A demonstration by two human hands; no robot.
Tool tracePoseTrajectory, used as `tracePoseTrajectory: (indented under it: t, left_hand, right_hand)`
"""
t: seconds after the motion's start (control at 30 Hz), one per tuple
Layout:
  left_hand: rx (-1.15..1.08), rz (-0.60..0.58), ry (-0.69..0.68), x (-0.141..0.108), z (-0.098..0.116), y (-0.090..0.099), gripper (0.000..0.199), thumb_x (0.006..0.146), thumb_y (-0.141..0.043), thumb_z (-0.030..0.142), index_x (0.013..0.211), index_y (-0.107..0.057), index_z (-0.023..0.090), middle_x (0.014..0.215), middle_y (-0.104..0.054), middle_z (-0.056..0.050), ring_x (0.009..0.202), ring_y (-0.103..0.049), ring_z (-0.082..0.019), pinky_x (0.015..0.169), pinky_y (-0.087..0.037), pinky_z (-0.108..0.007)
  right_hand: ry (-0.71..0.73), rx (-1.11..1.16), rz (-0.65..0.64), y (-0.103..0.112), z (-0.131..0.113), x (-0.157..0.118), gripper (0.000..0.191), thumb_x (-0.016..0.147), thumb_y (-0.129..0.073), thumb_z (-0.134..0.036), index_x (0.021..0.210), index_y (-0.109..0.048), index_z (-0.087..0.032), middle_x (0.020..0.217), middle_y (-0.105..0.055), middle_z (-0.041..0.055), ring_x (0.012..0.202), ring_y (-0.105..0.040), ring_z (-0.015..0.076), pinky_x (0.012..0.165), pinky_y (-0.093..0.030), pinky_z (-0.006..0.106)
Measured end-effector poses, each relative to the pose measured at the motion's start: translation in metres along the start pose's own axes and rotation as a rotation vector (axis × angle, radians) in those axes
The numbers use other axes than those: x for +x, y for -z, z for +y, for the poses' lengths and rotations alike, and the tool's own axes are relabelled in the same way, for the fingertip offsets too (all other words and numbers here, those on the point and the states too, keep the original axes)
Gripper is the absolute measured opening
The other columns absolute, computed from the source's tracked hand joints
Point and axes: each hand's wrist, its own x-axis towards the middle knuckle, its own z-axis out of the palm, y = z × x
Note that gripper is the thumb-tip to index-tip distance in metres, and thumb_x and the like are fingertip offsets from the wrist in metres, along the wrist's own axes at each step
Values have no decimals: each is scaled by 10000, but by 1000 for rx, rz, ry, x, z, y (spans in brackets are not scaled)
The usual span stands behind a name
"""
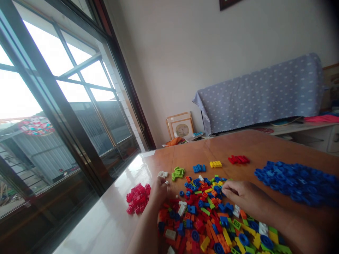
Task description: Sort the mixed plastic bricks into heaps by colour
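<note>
Left hand [160, 187] and right hand [238, 191] curl above the bench [280, 146]; whether either pinches anything, I cannot tell. Mixed bricks [212, 228] spread between them, right hand at their edge; blue heap [293, 181] rightward, pink heap [139, 197] left, white pieces [162, 174] beside the left hand.

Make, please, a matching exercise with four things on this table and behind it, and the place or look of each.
1. Pink pile
2. Blue pile
3. Mixed pile
4. Cloth

A. nearest to the right hand
B. covered with white spots
C. left of the left hand
D. farthest right of the piles

Pairs: 1-C, 2-D, 3-A, 4-B
</note>
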Motion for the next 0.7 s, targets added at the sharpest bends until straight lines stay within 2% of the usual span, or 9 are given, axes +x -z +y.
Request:
tracePoseTrajectory:
  t: [0.17,0.33,0.47,0.7]
  left_hand:
    - [-17,-33,32,-2,5,-1,139,774,-556,177,885,-640,177,758,-644,-21,680,-569,-164,623,-403,-251]
    - [-20,-18,52,0,-1,-2,226,767,-547,182,961,-663,175,719,-637,-11,614,-551,-153,598,-394,-250]
    - [-18,-11,58,2,-5,-3,227,763,-524,179,947,-657,176,697,-625,-4,584,-539,-146,585,-386,-247]
    - [-9,-59,6,-9,13,5,175,783,-500,199,897,-629,168,743,-593,-8,658,-530,-146,595,-366,-237]
  right_hand:
    - [4,6,15,-5,7,2,291,948,-462,-398,771,-618,-228,706,-670,2,675,-608,179,616,-357,259]
    - [-11,4,2,-7,11,4,270,940,-469,-389,789,-626,-229,726,-682,3,685,-615,181,626,-363,264]
    - [-15,6,-7,-7,10,3,284,939,-462,-401,777,-619,-228,713,-676,2,683,-617,183,627,-370,263]
    - [-15,32,-10,-3,9,3,269,929,-476,-392,799,-643,-227,737,-696,9,721,-635,196,636,-372,276]
